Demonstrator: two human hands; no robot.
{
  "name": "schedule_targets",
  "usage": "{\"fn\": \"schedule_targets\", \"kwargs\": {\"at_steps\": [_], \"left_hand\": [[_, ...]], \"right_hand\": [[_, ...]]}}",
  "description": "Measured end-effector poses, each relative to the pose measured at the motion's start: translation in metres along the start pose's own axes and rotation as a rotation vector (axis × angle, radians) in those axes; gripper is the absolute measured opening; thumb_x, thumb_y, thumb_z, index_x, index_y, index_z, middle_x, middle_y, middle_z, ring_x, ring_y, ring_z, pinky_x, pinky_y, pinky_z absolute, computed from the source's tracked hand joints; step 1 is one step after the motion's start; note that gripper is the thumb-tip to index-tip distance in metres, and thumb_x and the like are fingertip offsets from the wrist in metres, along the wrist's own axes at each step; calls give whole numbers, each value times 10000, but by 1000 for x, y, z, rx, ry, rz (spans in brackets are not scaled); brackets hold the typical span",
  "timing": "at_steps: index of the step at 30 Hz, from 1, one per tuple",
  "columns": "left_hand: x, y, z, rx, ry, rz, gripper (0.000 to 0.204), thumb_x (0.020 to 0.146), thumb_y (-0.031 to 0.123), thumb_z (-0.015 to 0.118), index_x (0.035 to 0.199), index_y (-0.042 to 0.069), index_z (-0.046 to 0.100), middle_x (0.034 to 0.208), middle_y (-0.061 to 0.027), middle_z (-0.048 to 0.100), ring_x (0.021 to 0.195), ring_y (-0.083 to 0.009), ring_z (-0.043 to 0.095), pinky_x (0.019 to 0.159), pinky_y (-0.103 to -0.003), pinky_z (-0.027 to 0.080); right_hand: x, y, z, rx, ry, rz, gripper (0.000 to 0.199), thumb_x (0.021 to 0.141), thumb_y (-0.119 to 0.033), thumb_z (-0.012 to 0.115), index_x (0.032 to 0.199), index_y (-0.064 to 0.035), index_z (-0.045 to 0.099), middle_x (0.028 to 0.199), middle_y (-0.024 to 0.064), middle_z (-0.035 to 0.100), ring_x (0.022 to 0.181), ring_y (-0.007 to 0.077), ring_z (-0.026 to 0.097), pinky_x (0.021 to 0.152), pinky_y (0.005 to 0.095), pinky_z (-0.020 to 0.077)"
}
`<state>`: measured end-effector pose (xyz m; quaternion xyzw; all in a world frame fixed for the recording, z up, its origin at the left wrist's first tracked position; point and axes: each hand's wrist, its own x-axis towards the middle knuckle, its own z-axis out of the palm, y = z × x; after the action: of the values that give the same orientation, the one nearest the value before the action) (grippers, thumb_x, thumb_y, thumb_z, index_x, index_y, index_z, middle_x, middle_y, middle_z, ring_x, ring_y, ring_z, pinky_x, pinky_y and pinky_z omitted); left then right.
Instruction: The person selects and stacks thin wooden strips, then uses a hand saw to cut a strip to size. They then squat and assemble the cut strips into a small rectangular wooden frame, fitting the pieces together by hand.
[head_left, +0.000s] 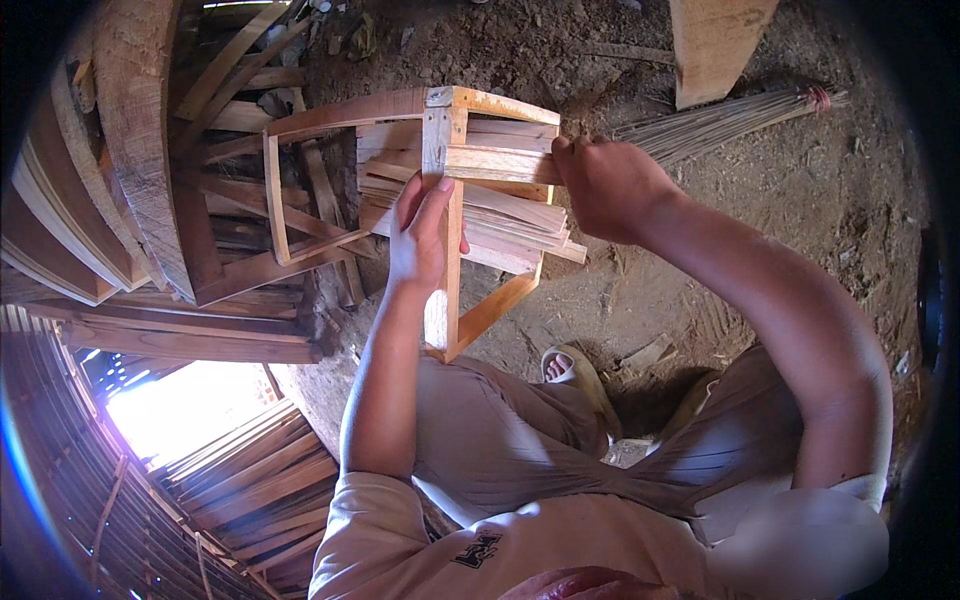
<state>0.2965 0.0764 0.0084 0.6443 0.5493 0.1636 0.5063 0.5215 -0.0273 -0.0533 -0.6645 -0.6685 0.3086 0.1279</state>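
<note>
A light wooden frame [440, 315] with upright posts and crosspieces stands in front of my legs. My left hand [422, 230] is closed around its near post, fingers wrapped on the wood with the thumb on the side facing me. A short pale wooden slat [500, 163] lies level across the upper part of that post, its left end against the post. The slat's right end is in the closed fingers of my right hand [610, 190]. Behind the post rests a loose pile of thin wooden slats [515, 222], partly hidden by the frame.
Large curved planks [140, 130] lean at the left. A bundle of thin sticks [725, 125], tied in red, lies on the dirt floor beyond my right hand, beside a wide board [715, 50]. My sandalled foot [575, 380] is close to the frame. Stacked boards [260, 480] stand lower left.
</note>
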Motion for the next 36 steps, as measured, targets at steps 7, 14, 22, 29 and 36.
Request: {"fn": "schedule_targets", "kwargs": {"at_steps": [7,14,22,29,36], "left_hand": [[-3,3,5,1,72,-56,470,958,424,635,1205,35,541,707,-109,591,494,-200,570,451,-324,471],[-2,4,2,-27,39,-60,408,955,416,655,1146,60,601,760,-72,577,552,-160,570,457,-306,473],[-3,6,2,-19,19,-63,362,956,408,659,1077,69,622,734,-56,562,533,-153,555,457,-304,462],[-7,11,8,2,11,-52,357,964,399,651,1067,59,621,742,-54,563,530,-150,549,461,-303,458],[-3,9,5,-42,-18,-21,351,968,398,658,1069,63,626,794,-28,561,556,-119,530,449,-291,446]], "right_hand": [[1,4,7,-28,51,-28,354,919,-21,489,1251,95,521,953,252,719,843,348,754,739,431,639],[2,8,-5,19,149,4,478,928,-35,495,1394,70,471,1003,248,723,882,378,747,769,453,630],[6,8,-21,10,104,16,452,1004,-50,392,1440,52,456,929,256,712,840,363,744,759,459,630],[3,8,-22,-47,49,34,418,1085,-119,261,1386,-5,527,906,211,716,788,323,743,724,419,648],[10,6,-24,-80,3,40,388,1036,-125,338,1340,78,468,944,264,703,840,401,716,783,494,627]]}}
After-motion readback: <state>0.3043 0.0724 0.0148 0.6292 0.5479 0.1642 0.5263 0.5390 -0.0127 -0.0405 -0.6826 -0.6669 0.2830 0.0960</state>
